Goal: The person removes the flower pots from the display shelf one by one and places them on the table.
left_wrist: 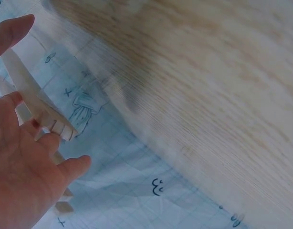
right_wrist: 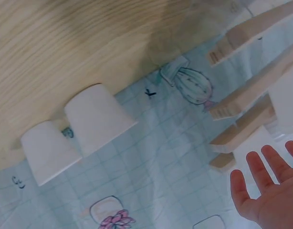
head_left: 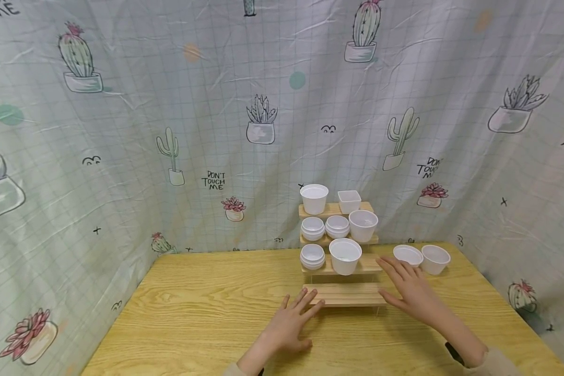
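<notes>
A stepped wooden stand (head_left: 352, 296) holds white plastic cups on its upper tiers; its lowest step is bare. My left hand (head_left: 289, 324) is at the left end of that step, fingers spread, fingertips seeming to touch the wood. Beside the right end, my right hand (head_left: 411, 292) holds nothing, its fingers extended and apart in the right wrist view. On the third tier sit a small ridged jar (head_left: 312, 257) and a larger round cup (head_left: 345, 258). Two small jars (head_left: 337, 227) and a round cup (head_left: 363, 227) stand above them. The top tier bears a round cup (head_left: 314, 201) and a square cup (head_left: 349, 202).
Two more white cups, one (head_left: 408, 255) partly behind my right hand and one (head_left: 435, 259) further right, stand on the wooden table (head_left: 207, 303). A cactus-print curtain (head_left: 207, 120) hangs behind the table and along both sides.
</notes>
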Tool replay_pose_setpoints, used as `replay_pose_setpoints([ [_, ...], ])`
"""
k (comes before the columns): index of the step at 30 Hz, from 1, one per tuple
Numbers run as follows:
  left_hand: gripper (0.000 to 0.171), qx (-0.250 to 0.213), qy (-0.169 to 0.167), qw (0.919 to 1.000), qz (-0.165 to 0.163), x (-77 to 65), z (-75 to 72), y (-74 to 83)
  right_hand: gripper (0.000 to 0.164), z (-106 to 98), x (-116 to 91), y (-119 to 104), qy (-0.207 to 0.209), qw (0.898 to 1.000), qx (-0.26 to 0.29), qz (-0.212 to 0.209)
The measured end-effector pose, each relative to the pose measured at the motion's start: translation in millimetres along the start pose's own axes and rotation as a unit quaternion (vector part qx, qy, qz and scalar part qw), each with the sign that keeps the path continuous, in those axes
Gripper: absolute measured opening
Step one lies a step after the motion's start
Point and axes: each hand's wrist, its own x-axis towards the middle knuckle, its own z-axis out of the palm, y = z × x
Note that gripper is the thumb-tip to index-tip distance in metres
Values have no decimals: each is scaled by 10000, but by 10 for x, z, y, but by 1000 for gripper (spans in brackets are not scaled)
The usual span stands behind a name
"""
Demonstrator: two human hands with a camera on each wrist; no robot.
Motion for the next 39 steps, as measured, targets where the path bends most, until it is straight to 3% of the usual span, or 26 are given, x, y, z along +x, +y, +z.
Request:
replay_pose_setpoints([
  [16, 86, -64, 6, 10000, -24, -17, -2, -7, 73, -35, 183, -133, -128, 9996, -28, -235],
  [25, 86, 15, 23, 10000, -6, 1, -16, -1, 71, -30, 340, -182, 119, 9982, 51, -586],
  [33, 86, 68, 47, 10000, 4, 11, -3, -9, 58, -4, 452, -177, 405, 9942, 3, -996],
  [39, 87, 87, 34, 10000, -17, 11, 20, -10, 66, 13, 531, -208, 222, 9952, -71, -952],
])
